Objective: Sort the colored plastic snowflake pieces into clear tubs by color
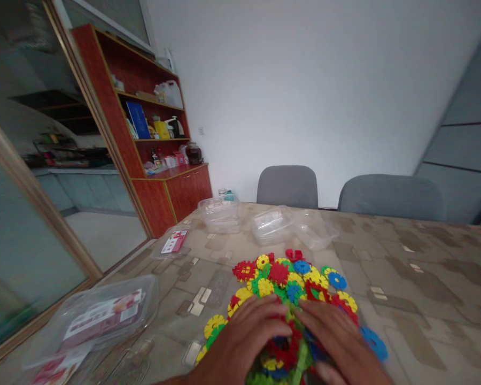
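A heap of flat plastic gear-shaped pieces point(288, 280) in red, yellow, green and blue lies on the patterned table point(425, 299) in front of me. My left hand point(244, 339) rests palm down on the near left part of the heap, fingers stretched forward. My right hand point(339, 342) lies palm down on the near right part, fingers flat and pointing toward the left hand. The fingertips of both hands nearly meet over the pieces. Some pieces are hidden under the hands.
Three clear plastic containers point(270, 224) stand beyond the heap. A clear lid with a red label point(174, 241) and a labelled plastic box point(104, 315) lie at the left. Two grey chairs point(287, 186) stand at the far side; a red wooden cabinet point(164, 187) is at the left wall.
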Available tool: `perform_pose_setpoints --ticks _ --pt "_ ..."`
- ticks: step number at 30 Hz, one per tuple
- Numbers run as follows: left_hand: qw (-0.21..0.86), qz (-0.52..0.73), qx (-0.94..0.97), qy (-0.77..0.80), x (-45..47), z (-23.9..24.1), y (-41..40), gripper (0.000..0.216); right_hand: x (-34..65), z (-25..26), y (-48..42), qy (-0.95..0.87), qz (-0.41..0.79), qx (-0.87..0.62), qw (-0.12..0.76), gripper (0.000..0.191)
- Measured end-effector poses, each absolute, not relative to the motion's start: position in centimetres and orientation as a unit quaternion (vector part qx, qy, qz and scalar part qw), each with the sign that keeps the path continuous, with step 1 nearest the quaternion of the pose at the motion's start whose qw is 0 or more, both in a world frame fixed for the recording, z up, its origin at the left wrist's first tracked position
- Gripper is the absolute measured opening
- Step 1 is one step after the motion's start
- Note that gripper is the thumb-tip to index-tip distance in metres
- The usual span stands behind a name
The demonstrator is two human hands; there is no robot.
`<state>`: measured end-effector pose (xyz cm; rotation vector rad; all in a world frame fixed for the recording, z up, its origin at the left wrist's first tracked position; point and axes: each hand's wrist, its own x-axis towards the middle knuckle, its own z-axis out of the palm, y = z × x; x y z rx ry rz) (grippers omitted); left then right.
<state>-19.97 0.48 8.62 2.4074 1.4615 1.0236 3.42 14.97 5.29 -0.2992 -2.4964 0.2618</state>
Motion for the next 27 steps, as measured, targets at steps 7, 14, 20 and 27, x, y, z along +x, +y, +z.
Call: perform_pose_setpoints --ticks 7,14,20,27 --pt "0.119 0.316 0.654 0.677 -25.0 7.8 7.3 0.049 -1.6 5.7 24.0 -0.89 0.242 -0.303 0.241 0.069" --pt "0.137 0.313 0.663 0.666 -25.5 7.1 8.7 0.041 -3.0 6.1 21.3 -0.92 0.266 -0.202 0.206 0.048" --pt "-0.034 0.272 0.685 0.676 -25.9 10.3 11.0 0.033 -2.0 8.6 25.3 -0.897 0.184 -0.289 0.279 0.04" --pt "-0.086 0.188 0.692 0.692 -26.0 12.1 17.9 0.029 -2.9 7.2 30.5 -0.867 0.062 -0.411 0.276 0.042"
